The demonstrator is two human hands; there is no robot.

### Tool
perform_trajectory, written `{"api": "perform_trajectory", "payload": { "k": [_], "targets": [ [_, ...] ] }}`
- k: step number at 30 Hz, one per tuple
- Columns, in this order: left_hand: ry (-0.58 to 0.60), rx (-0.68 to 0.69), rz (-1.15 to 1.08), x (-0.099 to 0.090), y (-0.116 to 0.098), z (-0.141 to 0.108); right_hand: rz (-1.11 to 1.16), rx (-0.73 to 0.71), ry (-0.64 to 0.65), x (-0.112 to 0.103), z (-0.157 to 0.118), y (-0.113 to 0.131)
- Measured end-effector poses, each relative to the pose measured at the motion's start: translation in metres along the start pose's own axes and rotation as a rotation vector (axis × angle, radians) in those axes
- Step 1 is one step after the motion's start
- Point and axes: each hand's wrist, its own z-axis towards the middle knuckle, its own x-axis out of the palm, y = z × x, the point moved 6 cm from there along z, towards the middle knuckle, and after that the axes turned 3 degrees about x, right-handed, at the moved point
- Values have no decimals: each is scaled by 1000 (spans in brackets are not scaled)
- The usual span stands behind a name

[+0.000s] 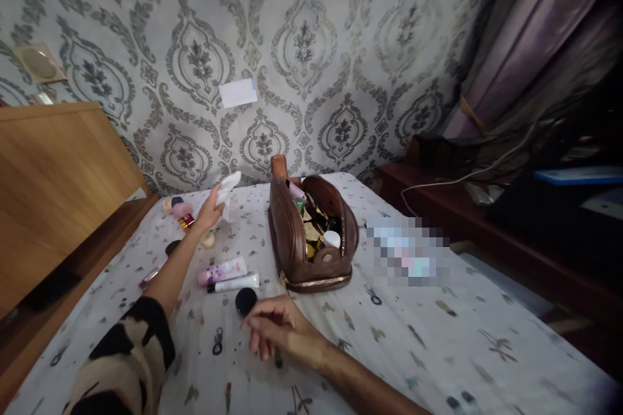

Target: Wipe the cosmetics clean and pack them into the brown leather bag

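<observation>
My left hand (210, 211) reaches toward the far side of the cloth, closed on a crumpled white tissue (228, 189). Loosely curled and a little apart, the fingers of my right hand (282, 331) hover low over the cloth with nothing visible in them. Right by its fingertips is a round black compact or lid (246, 301); whether they touch I cannot tell. Beyond that lie a pink-and-white tube (222, 270) and a white tube with a black cap (234, 283). A brown toiletry bag (287, 233) stands unzipped, holding several items, among them a white-lidded jar (331, 239).
Past my left forearm are a pink puff (182, 209), a red-and-gold item (186, 223) and a cream-coloured round item (208, 240). A wooden panel (58, 188) borders the left; a dark red shelf (438, 207) with cables borders the right. A blurred patch covers something right of the bag.
</observation>
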Motion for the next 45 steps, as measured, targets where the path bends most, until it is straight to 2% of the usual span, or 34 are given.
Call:
{"api": "perform_trajectory", "payload": {
  "k": [2, 5, 7, 9, 12, 15, 17, 21, 26, 28, 30, 34, 37, 39, 41, 45],
  "targets": [
    [-50, 2, -138, -3, -14, -18, 32, -34, -44, -4, 2, 2],
    [-81, -19, -380, 2, -36, -61, 77, -102, -121, -10, 5, 4],
    [-114, -112, -846, 11, -51, -97, 98, -154, -195, -14, 6, 4],
    [-94, -192, -1073, 25, -70, -132, 117, -203, -249, -17, 6, 4],
    [-91, -249, -1211, 40, -97, -172, 124, -247, -204, -15, 9, 4],
    [-64, -275, -1200, 51, -112, -193, 133, -253, -152, -14, 13, 2],
    [-70, -250, -1126, 51, -113, -199, 138, -261, -188, -18, 15, 1],
    [-126, -119, -906, 39, -103, -199, 89, -257, -252, -24, 18, -2],
    [52, -58, -755, 44, -99, -203, -161, -352, -369, -32, 12, 7],
    [74, -60, -748, 46, -103, -206, -301, -389, -422, -34, 7, 12],
    [45, -75, -746, 46, -106, -209, -423, -388, -421, -32, 2, 15],
    [-49, -120, -762, 41, -108, -210, -586, -418, -348, -15, -6, 25],
    [-127, -154, -904, 34, -106, -206, -659, -422, -284, -3, -7, 27],
    [-165, -168, -1037, 28, -107, -203, -662, -369, -216, 1, -5, 23],
    [-154, -171, -1161, 24, -109, -199, -595, -275, -116, 3, -2, 15],
    [-34, -197, -1373, 24, -113, -195, -306, -97, 94, 9, 1, -2]
  ]
}}
